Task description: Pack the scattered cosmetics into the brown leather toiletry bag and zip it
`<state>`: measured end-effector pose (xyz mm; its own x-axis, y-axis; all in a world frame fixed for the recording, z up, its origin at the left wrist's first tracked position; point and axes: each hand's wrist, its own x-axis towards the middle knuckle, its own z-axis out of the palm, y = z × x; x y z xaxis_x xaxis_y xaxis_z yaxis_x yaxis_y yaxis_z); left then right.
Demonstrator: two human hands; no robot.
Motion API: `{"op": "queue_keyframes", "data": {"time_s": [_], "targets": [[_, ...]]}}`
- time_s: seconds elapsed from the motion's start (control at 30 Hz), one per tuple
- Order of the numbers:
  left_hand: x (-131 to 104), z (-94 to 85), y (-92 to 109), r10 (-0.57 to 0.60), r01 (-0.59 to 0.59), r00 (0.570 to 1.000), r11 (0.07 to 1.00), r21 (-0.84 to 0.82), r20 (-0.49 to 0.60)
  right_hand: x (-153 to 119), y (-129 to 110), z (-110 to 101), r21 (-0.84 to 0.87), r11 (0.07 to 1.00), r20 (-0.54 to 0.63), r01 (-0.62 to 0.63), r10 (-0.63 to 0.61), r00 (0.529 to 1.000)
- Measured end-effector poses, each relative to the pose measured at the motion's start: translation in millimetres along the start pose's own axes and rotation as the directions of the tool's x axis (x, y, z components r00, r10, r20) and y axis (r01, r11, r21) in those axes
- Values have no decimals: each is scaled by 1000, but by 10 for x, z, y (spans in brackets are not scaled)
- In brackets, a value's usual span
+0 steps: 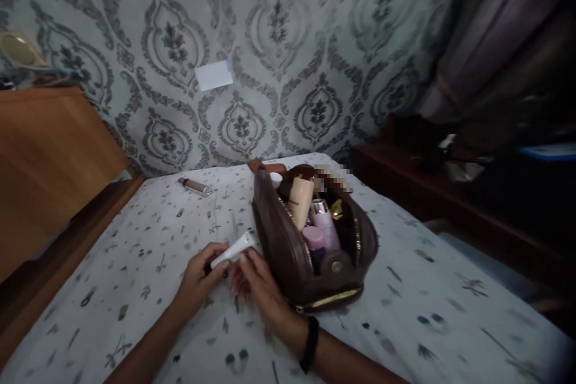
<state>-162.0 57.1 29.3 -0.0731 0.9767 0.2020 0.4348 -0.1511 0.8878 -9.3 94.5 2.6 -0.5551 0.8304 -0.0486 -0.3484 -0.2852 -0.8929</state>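
A small white tube is held slanting upward, its lower end between the thumb and fingers of my left hand. At the tube's upper end, the fingers of my right hand are bent close around it; their tips are partly blurred. Just right of my hands stands a brown bag, unzipped. Inside it are a beige bottle, a pale pink bottle with a silver cap, a jar with a pink lid and a gold item.
A slim tube with a reddish end lies at the back left of the patterned white cloth. Wooden furniture borders the left side. A dark red ledge runs along the right, and a patterned wall stands behind.
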Motion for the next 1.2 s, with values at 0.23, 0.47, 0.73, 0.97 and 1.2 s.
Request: {"op": "queue_keyframes", "data": {"time_s": [0.23,0.47,0.73,0.97,1.2], "targets": [[-47,-7,-80,65,-65,998,997,42,4,-13,-26,31,-23,1000,-29,-12,12,1000],[-65,-38,-102,84,-85,996,990,113,12,-8,-31,53,-24,999,-50,-43,42,998],[-99,-13,-93,209,-196,978,944,265,-21,-36,-36,81,-47,998,-39,-32,30,999],[-46,4,16,-16,16,999,1000,2,-50,-20,-20,23,-33,999,7,-35,35,999],[-3,22,-57,-201,182,980,882,-435,3,-18,-22,15,-61,997,65,-47,51,997]]}}
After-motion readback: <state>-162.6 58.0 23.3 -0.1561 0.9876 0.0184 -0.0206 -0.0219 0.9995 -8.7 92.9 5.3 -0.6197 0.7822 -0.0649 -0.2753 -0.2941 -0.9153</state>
